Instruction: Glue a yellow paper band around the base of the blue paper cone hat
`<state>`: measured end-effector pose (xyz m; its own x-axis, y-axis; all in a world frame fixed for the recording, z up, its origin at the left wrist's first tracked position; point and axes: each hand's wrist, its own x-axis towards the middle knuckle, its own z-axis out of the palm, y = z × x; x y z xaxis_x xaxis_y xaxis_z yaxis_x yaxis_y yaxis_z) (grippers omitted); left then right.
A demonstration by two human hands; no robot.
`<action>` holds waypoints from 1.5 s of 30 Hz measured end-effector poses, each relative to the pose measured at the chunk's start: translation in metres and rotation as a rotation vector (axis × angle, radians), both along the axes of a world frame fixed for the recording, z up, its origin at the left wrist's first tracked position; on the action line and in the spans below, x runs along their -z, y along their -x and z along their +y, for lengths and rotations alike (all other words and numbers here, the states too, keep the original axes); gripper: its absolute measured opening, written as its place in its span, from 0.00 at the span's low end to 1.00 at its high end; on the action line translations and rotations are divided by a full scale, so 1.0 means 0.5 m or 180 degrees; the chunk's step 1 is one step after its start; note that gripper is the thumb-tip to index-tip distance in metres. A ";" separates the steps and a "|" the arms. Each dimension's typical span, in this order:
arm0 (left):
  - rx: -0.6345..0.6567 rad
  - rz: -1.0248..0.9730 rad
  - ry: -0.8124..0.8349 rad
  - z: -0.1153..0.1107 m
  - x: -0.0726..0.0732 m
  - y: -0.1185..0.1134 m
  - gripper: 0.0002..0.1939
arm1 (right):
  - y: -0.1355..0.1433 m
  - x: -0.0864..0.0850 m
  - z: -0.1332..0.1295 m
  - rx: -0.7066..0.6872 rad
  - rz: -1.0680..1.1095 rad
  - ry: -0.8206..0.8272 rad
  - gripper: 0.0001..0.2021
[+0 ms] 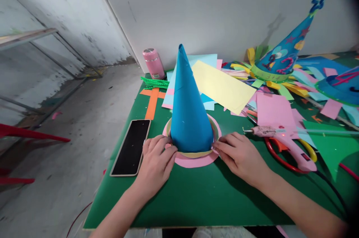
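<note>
A blue paper cone [189,114] stands upright on a flat pink paper ring [196,161] in front of me. A narrow yellow-green paper strip [193,154] curves round the foot of the cone, just above the ring. At the strip's left side, the fingers of my left hand [157,159] are closed against its edge. My right hand [238,154] pinches the strip at the cone's right side, thumb and fingers together. My fingers partly hide the strip's edges on both sides.
A phone [131,148] lies left, and a pink bottle [153,64] stands behind green pipe cleaners [154,83]. Right are a pink glue gun [291,141], red-handled scissors [273,155], coloured paper [224,86] and a decorated cone hat [286,53]. The green table's [179,204] left edge is near.
</note>
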<state>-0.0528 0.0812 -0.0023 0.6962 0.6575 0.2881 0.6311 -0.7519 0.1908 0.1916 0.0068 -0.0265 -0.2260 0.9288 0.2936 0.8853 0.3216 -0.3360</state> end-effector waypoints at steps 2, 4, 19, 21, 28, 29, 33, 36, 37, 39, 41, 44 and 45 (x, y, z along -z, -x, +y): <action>0.0090 -0.0031 0.0065 -0.005 -0.004 -0.005 0.09 | -0.005 0.000 0.002 0.0035 0.0012 0.0006 0.11; 0.0152 -0.0039 0.0141 -0.012 -0.006 -0.010 0.09 | -0.010 0.000 0.004 0.0067 0.0041 0.0016 0.11; 0.0055 -0.0490 -0.0012 -0.057 0.010 -0.059 0.10 | -0.060 -0.007 -0.044 0.1115 0.0645 -0.0258 0.14; 0.0035 -0.0548 -0.0049 -0.064 0.012 -0.066 0.10 | -0.080 -0.003 -0.061 0.1313 0.0682 -0.0289 0.13; -0.0008 -0.0526 -0.0089 -0.068 0.011 -0.066 0.09 | -0.050 0.000 -0.070 0.1034 0.0710 -0.0159 0.11; 0.0003 -0.0481 -0.0065 -0.065 0.008 -0.061 0.09 | -0.037 0.000 -0.065 0.0887 0.0696 -0.0099 0.11; 0.0017 -0.0336 0.0001 -0.056 -0.008 -0.035 0.08 | 0.002 0.008 -0.047 0.0344 0.0540 0.0105 0.12; -0.0176 -0.0438 -0.0415 -0.065 -0.009 -0.030 0.06 | 0.009 0.017 -0.040 0.0147 0.0406 0.0161 0.12; -0.0236 -0.0500 -0.0648 -0.071 -0.007 -0.035 0.05 | 0.009 0.019 -0.039 0.0113 0.0369 0.0162 0.12; -0.0264 -0.0620 -0.1088 -0.087 0.002 -0.058 0.06 | 0.009 0.022 -0.039 0.0063 0.0307 0.0149 0.12; -0.0226 -0.0659 -0.1323 -0.101 0.012 -0.095 0.07 | 0.008 0.024 -0.040 0.0016 0.0255 0.0134 0.12; -0.0294 -0.0374 -0.1526 -0.107 0.023 -0.156 0.09 | 0.007 0.023 -0.042 -0.0061 0.0201 0.0119 0.13; -0.0347 -0.0268 -0.1548 -0.106 0.026 -0.171 0.08 | 0.007 0.024 -0.043 -0.0080 0.0190 0.0121 0.13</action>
